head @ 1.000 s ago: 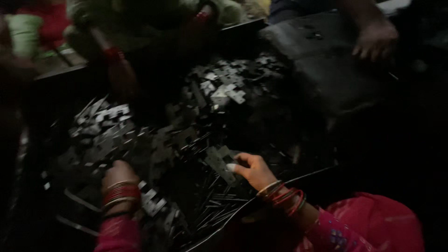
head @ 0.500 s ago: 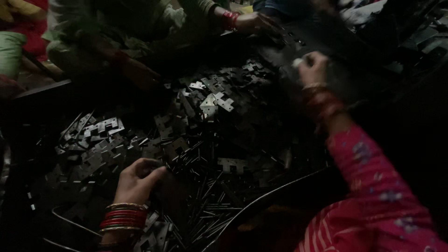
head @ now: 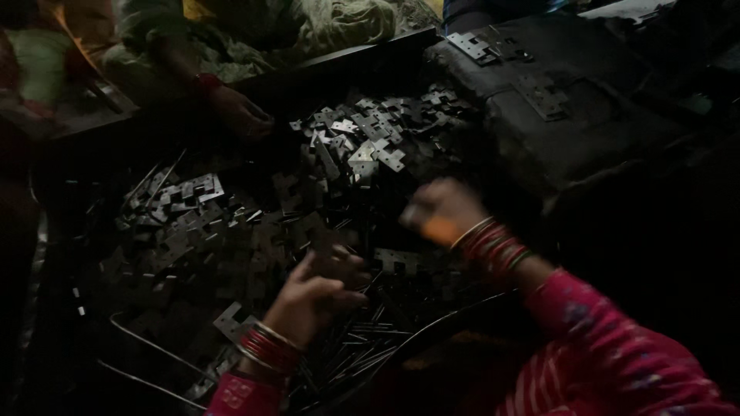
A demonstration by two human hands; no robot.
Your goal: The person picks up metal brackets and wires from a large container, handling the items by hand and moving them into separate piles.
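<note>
Resting our left hand point(head: 312, 296) on the pile of metal plates point(head: 231, 239), fingers loosely spread, we touch the plates without gripping any. Our right hand point(head: 441, 212) hovers blurred above the pile; we cannot tell its grasp. Half a second ago it reached toward the dark bag point(head: 570, 100); now it is back.

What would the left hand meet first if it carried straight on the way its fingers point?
The left hand points up and right over the heap of flat metal hinge plates. It would probably meet the dark plates just beyond its fingertips first, though depth is hard to judge in this dim light.
</note>
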